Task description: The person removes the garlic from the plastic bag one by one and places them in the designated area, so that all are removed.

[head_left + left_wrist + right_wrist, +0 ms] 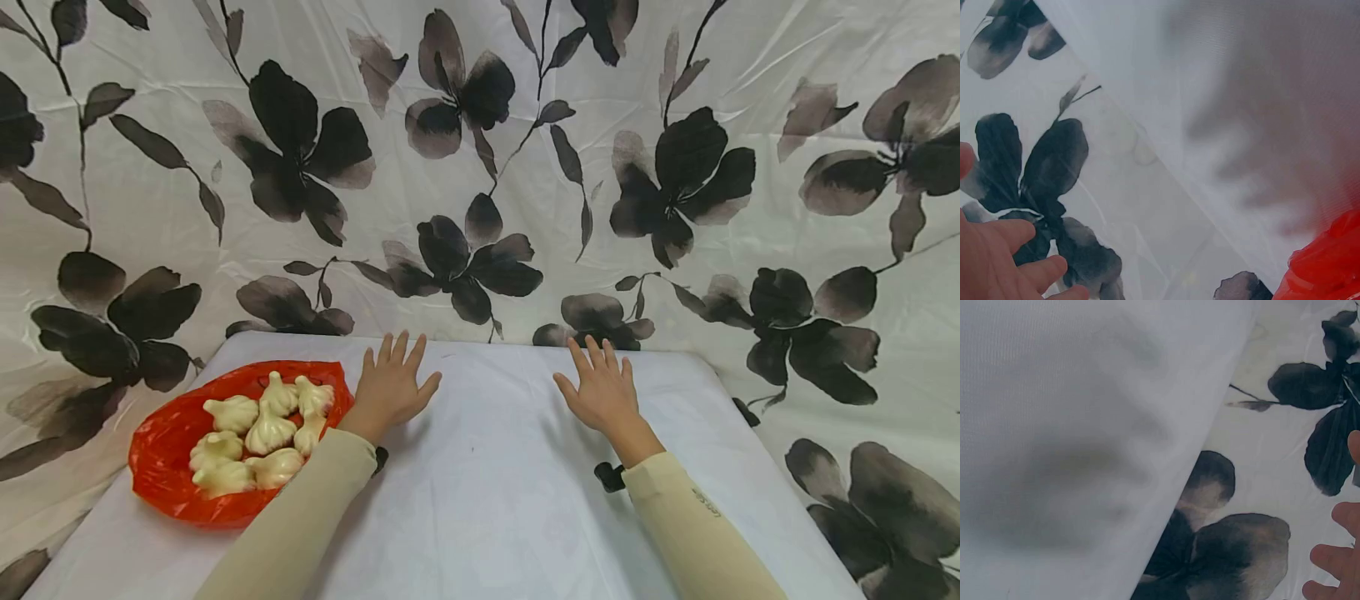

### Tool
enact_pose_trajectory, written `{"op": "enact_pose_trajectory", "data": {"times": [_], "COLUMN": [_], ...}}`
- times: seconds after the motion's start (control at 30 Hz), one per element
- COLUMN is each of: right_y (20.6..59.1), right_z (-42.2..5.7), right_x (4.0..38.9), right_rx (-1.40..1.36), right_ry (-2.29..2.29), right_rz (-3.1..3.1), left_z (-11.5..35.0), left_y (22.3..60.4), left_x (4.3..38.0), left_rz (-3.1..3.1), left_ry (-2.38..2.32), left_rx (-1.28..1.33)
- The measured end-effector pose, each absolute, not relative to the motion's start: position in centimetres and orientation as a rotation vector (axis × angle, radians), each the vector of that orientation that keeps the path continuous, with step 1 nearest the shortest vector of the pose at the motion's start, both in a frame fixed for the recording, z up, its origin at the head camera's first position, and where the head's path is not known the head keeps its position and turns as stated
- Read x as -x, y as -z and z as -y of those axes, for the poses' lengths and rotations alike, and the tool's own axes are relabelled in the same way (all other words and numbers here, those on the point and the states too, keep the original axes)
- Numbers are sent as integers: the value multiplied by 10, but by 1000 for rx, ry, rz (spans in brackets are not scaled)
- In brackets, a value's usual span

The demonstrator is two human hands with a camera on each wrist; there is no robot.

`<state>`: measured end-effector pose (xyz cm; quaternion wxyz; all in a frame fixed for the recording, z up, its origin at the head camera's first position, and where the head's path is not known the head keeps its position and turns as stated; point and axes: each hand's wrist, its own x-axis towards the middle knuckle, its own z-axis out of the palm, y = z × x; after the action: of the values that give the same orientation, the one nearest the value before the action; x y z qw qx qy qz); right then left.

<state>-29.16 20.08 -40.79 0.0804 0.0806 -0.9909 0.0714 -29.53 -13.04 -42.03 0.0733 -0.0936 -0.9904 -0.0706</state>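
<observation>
Scanning from the left, we find a red plastic bag (161, 479) lying opened out on the white-covered table (487, 483), with pale garlic bulbs (270, 433) clustered in it, some touching one another. Just right of the bag, we see the left hand (393, 387), palm down, its fingers spread and its thumb out to the side; its cream sleeve (300, 517) overlaps the bag's edge from our viewpoint, and we cannot tell whether the two touch. Further right, well apart from the left one, we see the right hand (602, 390), also palm down and spread, its thumb towards the middle. We notice a small black object (609, 477) beside its wrist. Shadows show us both hands raised above the table. Behind, we see a flower-printed backdrop (562, 225) running the full width.
</observation>
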Motion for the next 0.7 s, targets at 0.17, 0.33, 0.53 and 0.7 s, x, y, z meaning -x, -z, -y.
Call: {"op": "enact_pose_trajectory", "data": {"times": [0.17,0.33,0.53,0.7], "right_y": [406,404,402,401], "right_z": [-198,-196,-193,-191], "right_x": [291,290,290,291], "right_rx": [-252,-245,-258,-257], "right_ry": [-196,-206,-206,-204], "right_rz": [2958,2947,2944,2941], "left_z": [132,133,135,138], "left_y": [414,407,403,399], "left_x": [292,288,286,283], "left_rz": [2985,2994,2973,2960], "left_ry": [194,196,205,207], "left_rx": [266,262,253,256]}}
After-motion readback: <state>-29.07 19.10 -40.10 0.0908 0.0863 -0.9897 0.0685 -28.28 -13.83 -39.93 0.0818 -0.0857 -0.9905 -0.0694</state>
